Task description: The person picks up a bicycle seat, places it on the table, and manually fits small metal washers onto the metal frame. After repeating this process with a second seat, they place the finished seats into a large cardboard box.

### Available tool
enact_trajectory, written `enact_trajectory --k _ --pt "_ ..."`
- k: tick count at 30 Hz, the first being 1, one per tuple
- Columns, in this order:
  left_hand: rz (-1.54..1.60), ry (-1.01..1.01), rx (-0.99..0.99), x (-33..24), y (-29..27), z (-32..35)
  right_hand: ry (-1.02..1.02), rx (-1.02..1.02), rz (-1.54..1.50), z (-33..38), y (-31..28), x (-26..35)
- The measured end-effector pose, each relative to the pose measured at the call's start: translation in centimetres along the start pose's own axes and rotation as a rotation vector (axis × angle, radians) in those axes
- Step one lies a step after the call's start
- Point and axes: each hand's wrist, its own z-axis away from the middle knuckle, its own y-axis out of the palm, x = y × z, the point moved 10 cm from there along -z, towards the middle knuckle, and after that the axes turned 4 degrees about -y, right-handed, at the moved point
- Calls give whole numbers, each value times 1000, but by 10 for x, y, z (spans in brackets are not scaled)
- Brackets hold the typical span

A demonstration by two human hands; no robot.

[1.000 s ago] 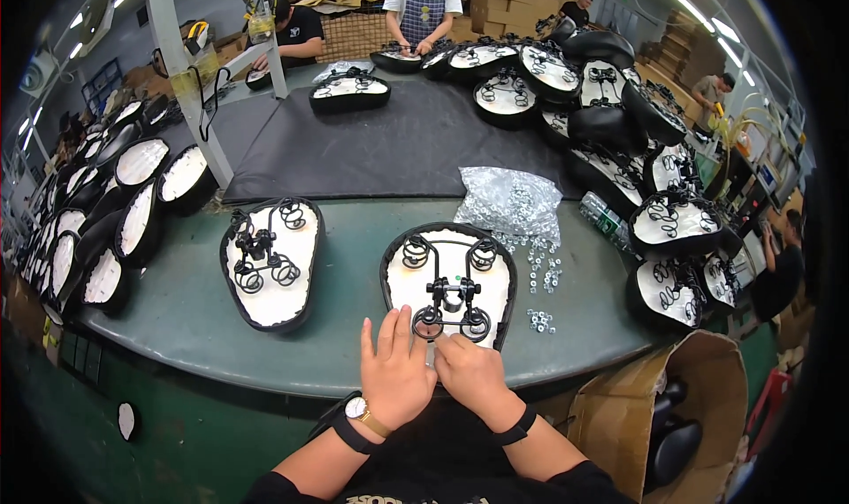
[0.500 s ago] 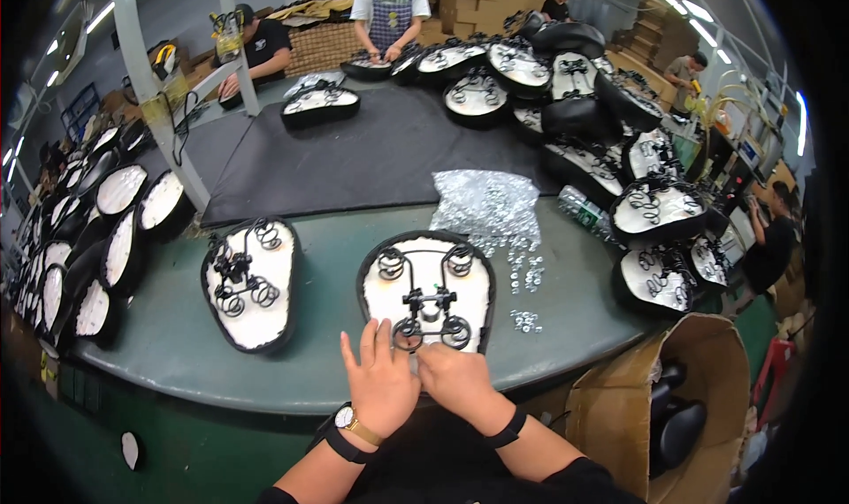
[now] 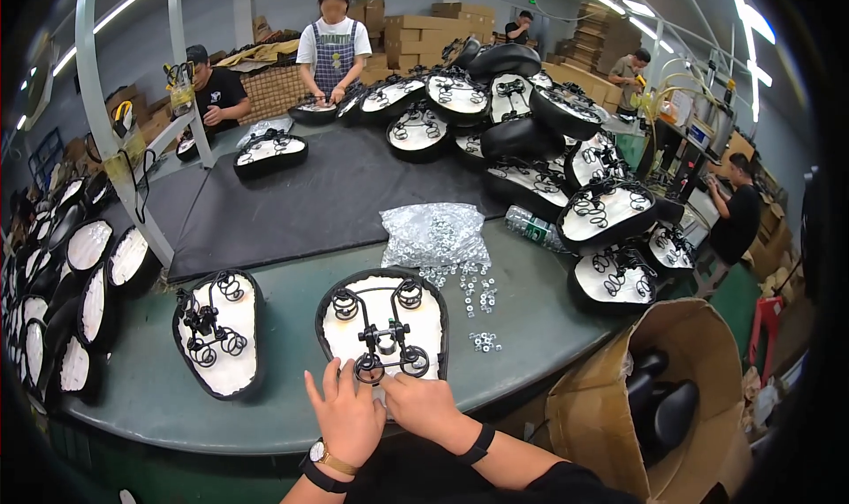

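Upside down in front of me lies a bicycle saddle, its white underside up inside a black rim. A black spring frame with coil springs sits on it. My left hand rests at the saddle's near end, fingers stretched and apart beside the near left coil. My right hand is closed at the near end between the two near coils; its fingertips are pressed together, and what they hold is hidden. A second upturned saddle with springs lies to the left, apart from both hands.
A clear plastic bag of small metal nuts lies beyond the saddle, loose nuts spilling beside it. Saddles are heaped at the right, near a plastic bottle. A cardboard box stands lower right. Co-workers work beyond the table.
My view has tilted up and turned right, so the scene sits lower and further left. Both hands stay at the saddle's near end, in nearly the same pose.
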Motion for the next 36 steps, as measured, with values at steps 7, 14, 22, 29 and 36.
enact_trajectory --k 7,14,22,29,36 --pt "74 -12 -26 5 4 5 -1 -15 -56 -1 -2 1" --pt "-51 -3 -52 2 -1 7 -17 37 -59 -4 11 2" --pt "51 -12 0 8 13 2 -2 -49 -62 -1 -6 -1" --pt "-42 -3 38 9 15 7 -37 9 -67 -7 1 5" --pt "129 58 17 9 16 7 -34 -109 -105 -1 -11 2"
